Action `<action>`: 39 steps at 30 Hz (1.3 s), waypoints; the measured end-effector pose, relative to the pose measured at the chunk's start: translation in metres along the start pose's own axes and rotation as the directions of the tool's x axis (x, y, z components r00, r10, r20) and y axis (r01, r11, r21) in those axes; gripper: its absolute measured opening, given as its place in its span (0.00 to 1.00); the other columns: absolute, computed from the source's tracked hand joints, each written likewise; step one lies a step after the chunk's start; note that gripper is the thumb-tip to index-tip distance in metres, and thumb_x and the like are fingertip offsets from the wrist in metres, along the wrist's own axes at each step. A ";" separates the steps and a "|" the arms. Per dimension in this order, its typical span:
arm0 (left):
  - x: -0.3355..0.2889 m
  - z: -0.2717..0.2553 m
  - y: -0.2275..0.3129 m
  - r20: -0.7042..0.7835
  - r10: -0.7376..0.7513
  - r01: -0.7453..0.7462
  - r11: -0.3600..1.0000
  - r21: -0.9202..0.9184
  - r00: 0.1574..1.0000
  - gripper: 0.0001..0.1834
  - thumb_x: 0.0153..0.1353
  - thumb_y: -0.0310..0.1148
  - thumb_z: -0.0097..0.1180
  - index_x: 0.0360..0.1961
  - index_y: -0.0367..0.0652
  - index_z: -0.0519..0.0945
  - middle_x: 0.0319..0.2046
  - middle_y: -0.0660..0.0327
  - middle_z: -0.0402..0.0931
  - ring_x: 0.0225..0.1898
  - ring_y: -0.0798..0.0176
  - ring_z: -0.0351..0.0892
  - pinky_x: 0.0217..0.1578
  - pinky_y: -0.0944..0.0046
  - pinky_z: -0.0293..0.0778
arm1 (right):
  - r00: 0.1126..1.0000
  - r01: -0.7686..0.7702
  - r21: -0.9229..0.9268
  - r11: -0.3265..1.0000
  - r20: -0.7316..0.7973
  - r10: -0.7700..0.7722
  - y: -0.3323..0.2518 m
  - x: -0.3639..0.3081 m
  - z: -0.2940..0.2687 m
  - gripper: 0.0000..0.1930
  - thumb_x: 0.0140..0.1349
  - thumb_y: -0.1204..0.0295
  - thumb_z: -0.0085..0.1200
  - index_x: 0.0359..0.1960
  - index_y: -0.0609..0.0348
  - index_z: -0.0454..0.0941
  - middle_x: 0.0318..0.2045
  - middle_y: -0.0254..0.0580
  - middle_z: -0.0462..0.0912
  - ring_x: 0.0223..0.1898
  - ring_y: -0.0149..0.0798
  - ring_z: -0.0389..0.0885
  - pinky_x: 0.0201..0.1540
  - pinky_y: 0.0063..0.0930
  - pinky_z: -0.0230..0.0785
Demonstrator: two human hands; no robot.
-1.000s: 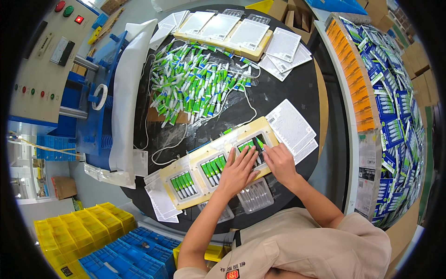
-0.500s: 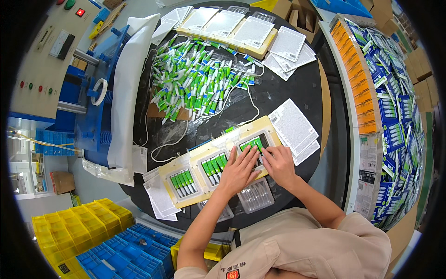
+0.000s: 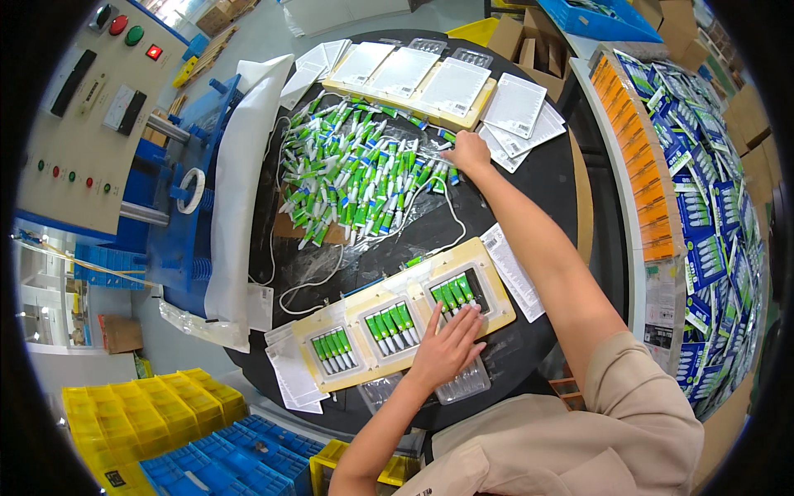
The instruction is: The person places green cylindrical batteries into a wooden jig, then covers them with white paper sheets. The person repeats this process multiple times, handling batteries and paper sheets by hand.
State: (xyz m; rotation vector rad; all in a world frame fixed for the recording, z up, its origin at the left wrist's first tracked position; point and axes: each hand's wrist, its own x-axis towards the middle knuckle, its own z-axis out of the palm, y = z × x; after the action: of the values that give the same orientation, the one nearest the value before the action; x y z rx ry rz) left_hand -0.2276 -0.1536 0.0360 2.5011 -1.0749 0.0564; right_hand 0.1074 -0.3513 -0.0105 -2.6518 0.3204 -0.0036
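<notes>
Reaches now from tray (image 3: 499, 299) to tubes (image 3: 356, 174) with narrowed right hand (image 3: 469, 154), cannot tell if gripping; lays flat left hand (image 3: 447, 349) over part-filled row (image 3: 452, 292).

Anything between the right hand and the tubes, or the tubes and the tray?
Nothing visible blocks the right hand at the right edge of the tube pile. A white cord lies between the pile and the yellow tray; the left hand partly covers the tray's right compartment.

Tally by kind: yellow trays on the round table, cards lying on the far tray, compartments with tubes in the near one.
Yellow trays: 2
Cards on far tray: 3
Compartments holding tubes: 3
Total: 8
</notes>
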 end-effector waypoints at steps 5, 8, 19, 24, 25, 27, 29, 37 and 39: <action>-0.013 -0.006 0.011 -0.041 -0.045 0.045 0.999 -0.018 0.998 0.25 0.65 0.41 0.62 0.60 0.41 0.78 0.64 0.59 0.75 0.66 0.59 0.72 0.73 0.37 0.53 | 0.984 -0.025 0.318 0.948 0.174 -0.033 0.011 -0.007 -0.032 0.16 0.52 0.63 0.68 0.33 0.65 0.88 0.31 0.54 0.89 0.32 0.46 0.90 0.41 0.35 0.82; -0.024 -0.006 0.014 -0.069 -0.084 0.082 0.996 -0.037 0.994 0.24 0.66 0.41 0.60 0.59 0.40 0.78 0.63 0.58 0.75 0.66 0.59 0.72 0.72 0.38 0.54 | 0.971 0.216 0.753 0.622 -0.233 -0.055 0.037 -0.067 -0.062 0.09 0.61 0.76 0.64 0.39 0.70 0.85 0.31 0.45 0.88 0.31 0.32 0.89 0.35 0.24 0.80; -0.050 0.005 0.027 -0.139 -0.145 0.125 0.982 -0.138 0.980 0.21 0.66 0.38 0.61 0.57 0.39 0.79 0.60 0.57 0.77 0.64 0.57 0.74 0.72 0.39 0.53 | 0.657 0.716 0.073 0.694 -0.405 -0.635 0.076 -0.333 -0.059 0.10 0.56 0.84 0.62 0.41 0.70 0.83 0.38 0.50 0.84 0.34 0.48 0.86 0.35 0.34 0.80; -0.053 0.001 0.029 -0.162 -0.159 0.134 0.979 -0.155 0.974 0.19 0.65 0.37 0.61 0.55 0.40 0.80 0.60 0.57 0.77 0.63 0.57 0.74 0.72 0.40 0.53 | 0.667 0.691 0.050 0.721 -0.429 -0.609 0.065 -0.330 -0.031 0.12 0.54 0.83 0.62 0.42 0.70 0.82 0.38 0.49 0.83 0.36 0.48 0.85 0.37 0.35 0.79; -0.055 0.000 0.030 -0.158 -0.170 0.145 0.976 -0.161 0.973 0.19 0.65 0.37 0.61 0.55 0.40 0.80 0.60 0.57 0.77 0.63 0.57 0.74 0.72 0.40 0.53 | 0.676 0.680 0.047 0.732 -0.427 -0.601 0.063 -0.331 -0.029 0.13 0.53 0.83 0.62 0.42 0.70 0.82 0.38 0.49 0.83 0.37 0.48 0.84 0.37 0.35 0.79; -0.061 -0.003 0.031 -0.166 -0.176 0.150 0.976 -0.155 0.970 0.19 0.65 0.36 0.61 0.55 0.40 0.80 0.60 0.57 0.77 0.64 0.56 0.74 0.72 0.40 0.53 | 0.679 0.671 0.037 0.741 -0.433 -0.593 0.061 -0.333 -0.026 0.13 0.53 0.83 0.62 0.41 0.71 0.82 0.38 0.49 0.82 0.37 0.49 0.84 0.38 0.36 0.78; -0.067 -0.004 0.033 -0.166 -0.198 0.172 0.972 -0.159 0.966 0.19 0.65 0.36 0.61 0.55 0.40 0.80 0.60 0.57 0.76 0.64 0.56 0.74 0.72 0.40 0.53 | 0.674 0.671 0.025 0.741 -0.437 -0.595 0.061 -0.334 -0.026 0.12 0.53 0.83 0.61 0.41 0.71 0.82 0.38 0.49 0.82 0.37 0.48 0.83 0.38 0.36 0.78; -0.080 -0.002 0.034 -0.173 -0.271 0.236 0.951 -0.199 0.947 0.19 0.66 0.36 0.61 0.55 0.40 0.80 0.61 0.57 0.76 0.63 0.55 0.74 0.72 0.40 0.52 | 0.672 0.690 0.023 0.723 -0.392 -0.628 0.061 -0.332 -0.020 0.12 0.53 0.82 0.60 0.41 0.70 0.82 0.40 0.47 0.81 0.38 0.47 0.81 0.38 0.37 0.76; -0.080 -0.001 0.035 -0.182 -0.273 0.234 0.949 -0.211 0.945 0.18 0.66 0.34 0.60 0.55 0.40 0.80 0.60 0.57 0.77 0.63 0.54 0.75 0.72 0.41 0.52 | 0.711 0.668 0.097 0.738 -0.376 -0.594 0.057 -0.334 -0.020 0.13 0.53 0.82 0.61 0.42 0.68 0.82 0.41 0.46 0.81 0.39 0.48 0.81 0.40 0.38 0.76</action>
State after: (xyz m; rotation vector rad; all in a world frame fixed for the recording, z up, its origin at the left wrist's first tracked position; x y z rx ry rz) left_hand -0.3077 -0.1196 0.0338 2.3795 -0.6351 0.1336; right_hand -0.2317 -0.3339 -0.0005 -2.3836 -0.4952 -0.6652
